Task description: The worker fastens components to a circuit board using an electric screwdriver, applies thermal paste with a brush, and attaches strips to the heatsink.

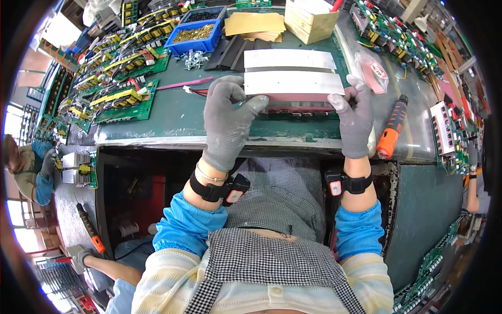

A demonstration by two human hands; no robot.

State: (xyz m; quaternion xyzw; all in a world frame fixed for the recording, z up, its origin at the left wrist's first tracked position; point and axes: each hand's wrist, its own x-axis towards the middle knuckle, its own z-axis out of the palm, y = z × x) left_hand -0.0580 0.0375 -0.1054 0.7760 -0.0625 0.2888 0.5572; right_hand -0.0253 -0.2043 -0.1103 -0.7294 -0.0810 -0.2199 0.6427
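Note:
My left hand (228, 118), in a grey glove, pinches the left end of a silver metal plate (294, 82) between thumb and fingers. Gripping its right end is my right hand (356, 120), gloved the same way. A reddish-brown strip (298, 98) runs along the plate's near edge. A second silver strip (290, 60) lies just beyond; I cannot tell whether the two are joined. Dark parts show under the near edge, mostly hidden. By my left hand are red and black wires with a white connector (188, 90). An orange-and-black electric screwdriver (393, 127) lies right of my right hand.
Green circuit boards (123, 104) crowd the left, with more boards (395, 39) far right. Blue bins (192, 37) of screws, loose metal pieces (192, 60), tan sheets (254, 24) and a box (309, 21) stand behind. A co-worker (29, 167) is at far left.

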